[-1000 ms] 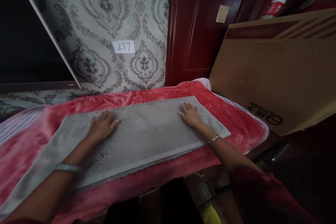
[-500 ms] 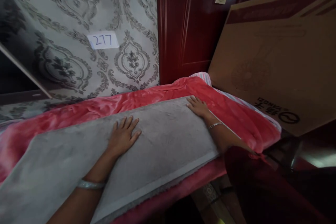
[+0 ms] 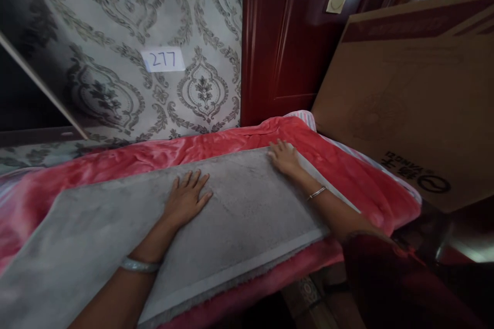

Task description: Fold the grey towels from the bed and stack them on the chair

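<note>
Mat [image 3: 239, 216] lies flat on blanket [image 3: 347, 164]. My left hand [image 3: 188, 199] is flat mid-mat, fingers spread. Right hand [image 3: 284, 157] is flat on the far right corner, fingers close together. Risk: blanket looks slick, so uneven pressure could skew or bunch the mat.

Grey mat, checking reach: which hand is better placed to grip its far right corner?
Probably the right hand: it lies on that corner of the grey mat; the left hand rests flat mid-mat.

Dim, soft picture; corners fall dark, edges bend, faint glare lower right.
</note>
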Motion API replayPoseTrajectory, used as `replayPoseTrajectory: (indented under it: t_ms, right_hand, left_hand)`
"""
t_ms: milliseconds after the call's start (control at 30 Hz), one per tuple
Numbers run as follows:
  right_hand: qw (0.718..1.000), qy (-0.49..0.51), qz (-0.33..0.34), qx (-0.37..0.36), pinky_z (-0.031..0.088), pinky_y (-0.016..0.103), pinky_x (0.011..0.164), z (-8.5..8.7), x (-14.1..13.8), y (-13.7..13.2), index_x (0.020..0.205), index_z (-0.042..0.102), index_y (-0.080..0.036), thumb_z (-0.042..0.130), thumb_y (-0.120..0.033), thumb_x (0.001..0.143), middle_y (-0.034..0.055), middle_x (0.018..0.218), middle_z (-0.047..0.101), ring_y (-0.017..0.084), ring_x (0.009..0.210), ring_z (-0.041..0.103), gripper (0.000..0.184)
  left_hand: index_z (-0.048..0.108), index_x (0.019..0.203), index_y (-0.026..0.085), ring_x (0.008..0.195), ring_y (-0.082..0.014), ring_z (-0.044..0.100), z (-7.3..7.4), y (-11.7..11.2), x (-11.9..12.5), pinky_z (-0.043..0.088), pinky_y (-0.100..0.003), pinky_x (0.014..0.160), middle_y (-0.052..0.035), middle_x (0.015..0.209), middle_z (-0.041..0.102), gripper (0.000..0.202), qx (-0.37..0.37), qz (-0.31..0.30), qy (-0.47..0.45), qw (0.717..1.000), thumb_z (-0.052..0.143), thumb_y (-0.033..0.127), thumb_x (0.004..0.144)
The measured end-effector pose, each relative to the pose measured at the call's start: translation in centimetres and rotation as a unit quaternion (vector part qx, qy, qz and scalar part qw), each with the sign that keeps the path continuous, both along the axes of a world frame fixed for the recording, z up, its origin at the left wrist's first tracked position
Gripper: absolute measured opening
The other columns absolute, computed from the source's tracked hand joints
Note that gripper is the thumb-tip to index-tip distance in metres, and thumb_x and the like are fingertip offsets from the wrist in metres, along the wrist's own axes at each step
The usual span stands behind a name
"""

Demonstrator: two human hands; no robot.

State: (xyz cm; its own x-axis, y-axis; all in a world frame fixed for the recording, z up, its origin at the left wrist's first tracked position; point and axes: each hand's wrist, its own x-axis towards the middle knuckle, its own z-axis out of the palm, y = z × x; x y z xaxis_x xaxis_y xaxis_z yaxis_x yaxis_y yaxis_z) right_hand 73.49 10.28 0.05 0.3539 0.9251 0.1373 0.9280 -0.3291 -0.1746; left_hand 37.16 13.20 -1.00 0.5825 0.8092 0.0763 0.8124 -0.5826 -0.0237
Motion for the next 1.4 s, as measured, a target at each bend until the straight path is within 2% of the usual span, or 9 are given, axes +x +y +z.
replayPoseTrajectory:
  t_ms: [133,233,567,700,833,1000,1133,1300,1400]
  right_hand:
    - [0.978,-0.013,0.206,0.015,0.016,0.061,0.124,0.3,-8.6,1.5,0.163,0.027,-0.031,0.028,-0.056,0.105,0.0067,0.172,0.016,0.029,0.158,0.014,0.064]
    - [0.974,0.004,0.225,-0.013,0.016,0.060,0.124,-1.0,-12.0,1.8,0.163,0.027,-0.030,0.028,-0.059,0.104,0.0065,0.172,0.018,0.030,0.158,0.015,0.066]
    - [0.978,-0.030,0.207,-0.006,0.022,0.058,0.123,-3.4,-11.7,1.4,0.161,0.034,-0.031,0.025,-0.059,0.104,0.0048,0.170,0.026,0.030,0.155,0.024,0.065]
    - [0.975,-0.045,0.217,0.005,0.025,0.060,0.122,-4.5,-11.4,1.8,0.162,0.033,-0.031,0.025,-0.057,0.104,0.0057,0.169,0.028,0.031,0.155,0.025,0.064]
    - [0.974,-0.055,0.220,0.012,0.025,0.060,0.121,-5.1,-11.1,1.9,0.162,0.032,-0.032,0.024,-0.057,0.103,0.0051,0.168,0.029,0.031,0.155,0.026,0.064]
    - [0.975,-0.050,0.215,0.002,0.024,0.059,0.122,-5.0,-11.0,2.0,0.162,0.033,-0.032,0.023,-0.059,0.103,0.0044,0.169,0.027,0.030,0.155,0.024,0.065]
    - [0.976,-0.051,0.213,0.002,0.025,0.058,0.122,-4.9,-10.9,2.1,0.162,0.032,-0.033,0.025,-0.059,0.103,0.0041,0.169,0.027,0.030,0.155,0.024,0.064]
    - [0.975,-0.047,0.215,0.010,0.024,0.058,0.122,-4.8,-11.1,1.9,0.162,0.032,-0.033,0.024,-0.058,0.104,0.0041,0.169,0.028,0.029,0.155,0.024,0.063]
    - [0.976,-0.046,0.215,0.007,0.023,0.058,0.123,-4.6,-11.3,1.8,0.162,0.032,-0.032,0.025,-0.057,0.104,0.0047,0.169,0.028,0.030,0.155,0.025,0.063]
  left_hand:
    - [0.035,0.160,0.026,0.156,-0.0345,0.022,0.1,-0.2,0.1,0.018,-0.061,0.125,-0.0104,0.169,0.026,0.067,-0.004,0.002,-0.006,1.000,0.034,0.056,0.101]
    - [0.035,0.160,0.025,0.156,-0.0347,0.022,-0.1,-0.3,0.0,0.018,-0.061,0.125,-0.0113,0.169,0.027,0.067,-0.004,-0.002,-0.014,1.000,0.034,0.057,0.101]
    - [0.033,0.161,0.025,0.157,-0.0344,0.019,-0.3,-0.3,-0.5,0.013,-0.061,0.126,-0.0135,0.169,0.023,0.074,-0.063,-0.029,-0.045,0.997,0.032,0.066,0.099]
    - [0.029,0.162,0.024,0.158,-0.0314,0.017,0.3,2.7,-5.1,0.012,-0.058,0.126,-0.0132,0.170,0.019,0.072,-0.084,0.036,-0.037,0.995,0.027,0.063,0.100]
    - [0.027,0.162,0.020,0.157,-0.0307,0.019,1.3,4.8,-13.9,0.013,-0.058,0.125,-0.0145,0.170,0.022,0.072,-0.070,0.189,0.002,0.979,0.023,0.058,0.101]
    - [0.024,0.163,0.017,0.158,-0.0327,0.014,2.2,4.8,-23.4,0.014,-0.065,0.123,-0.0142,0.171,0.016,0.073,-0.059,0.361,-0.010,0.931,0.019,0.054,0.100]
    - [0.027,0.162,0.014,0.158,-0.0328,0.017,2.3,4.6,-25.3,0.019,-0.066,0.122,-0.0158,0.170,0.020,0.073,-0.049,0.387,-0.042,0.920,0.021,0.051,0.100]
    - [0.030,0.160,0.012,0.157,-0.0337,0.018,2.3,4.3,-24.4,0.019,-0.067,0.122,-0.0167,0.170,0.021,0.072,-0.038,0.375,-0.053,0.925,0.022,0.051,0.100]
    - [0.042,0.153,0.009,0.151,-0.0358,0.032,2.7,3.5,-23.9,0.028,-0.064,0.119,-0.0228,0.163,0.036,0.068,0.018,0.375,-0.054,0.925,0.024,0.046,0.099]
